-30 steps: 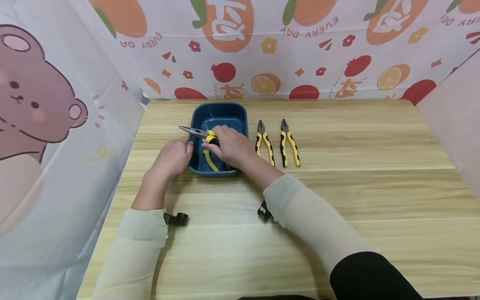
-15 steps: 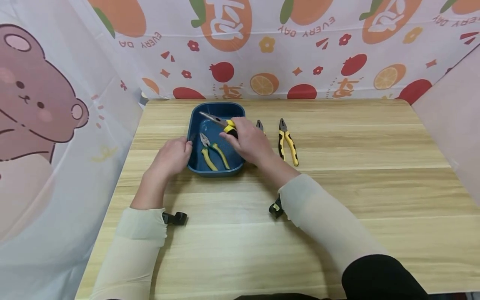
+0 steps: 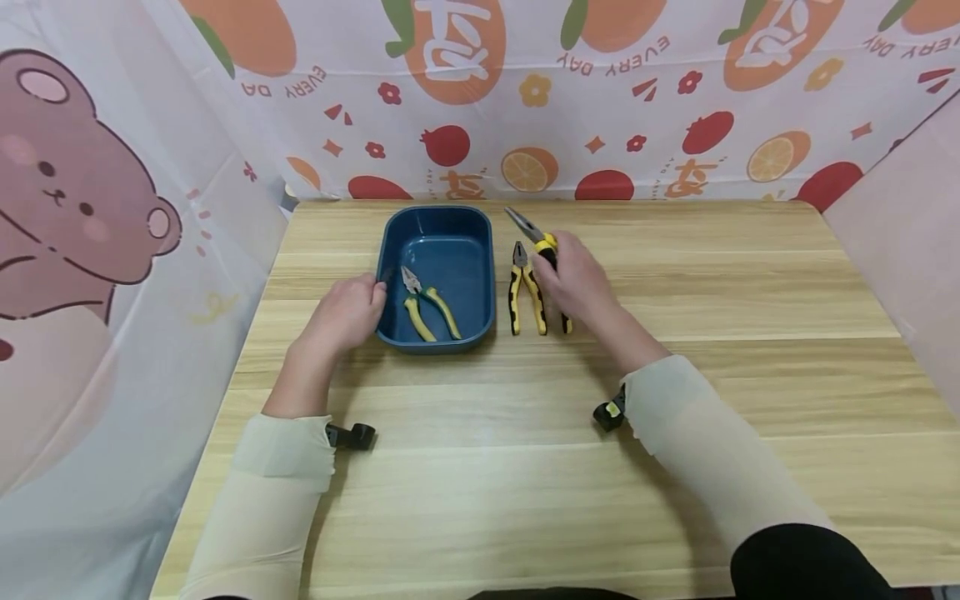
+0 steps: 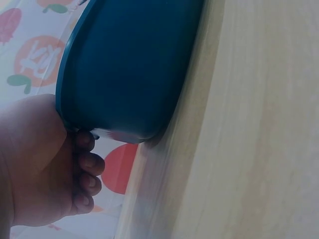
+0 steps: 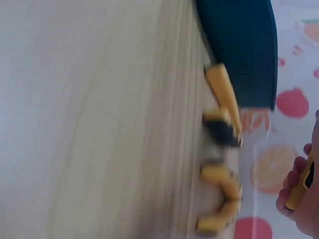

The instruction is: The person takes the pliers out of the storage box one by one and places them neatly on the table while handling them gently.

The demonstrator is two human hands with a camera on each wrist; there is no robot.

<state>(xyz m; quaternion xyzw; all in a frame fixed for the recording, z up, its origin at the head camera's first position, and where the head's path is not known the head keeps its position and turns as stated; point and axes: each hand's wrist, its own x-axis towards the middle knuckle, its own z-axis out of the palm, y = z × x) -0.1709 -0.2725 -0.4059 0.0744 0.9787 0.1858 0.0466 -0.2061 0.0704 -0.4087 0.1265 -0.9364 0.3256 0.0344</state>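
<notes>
The left hand [image 3: 347, 314] pinches the left rim of the blue bin [image 3: 450, 345]; in the left wrist view the thumb side of the hand [image 4: 42, 164] is against the bin [image 4: 124, 64], its fingers curled. Inside the bin lie pliers with yellow-green handles [image 3: 420, 320]. Held in the right hand [image 3: 576, 279] are long-nose pliers [image 3: 527, 227], jaws pointing up and left above the table. Below and beside that hand, yellow-black pliers [image 3: 520, 287] lie right of the bin, and another pair [image 3: 566, 323] is mostly hidden under the hand. The right wrist view shows the right hand [image 5: 304, 199] at its edge.
The wooden table [image 3: 480, 500] extends to both sides and in front of the bin. A patterned cloth [image 3: 585, 100] hangs behind its back edge, with a bear-print cloth [image 3: 82, 192] at the left.
The right hand has moved right with the long-nose pliers, from above the bin to over the pliers beside it. The left hand has stayed at the bin's rim.
</notes>
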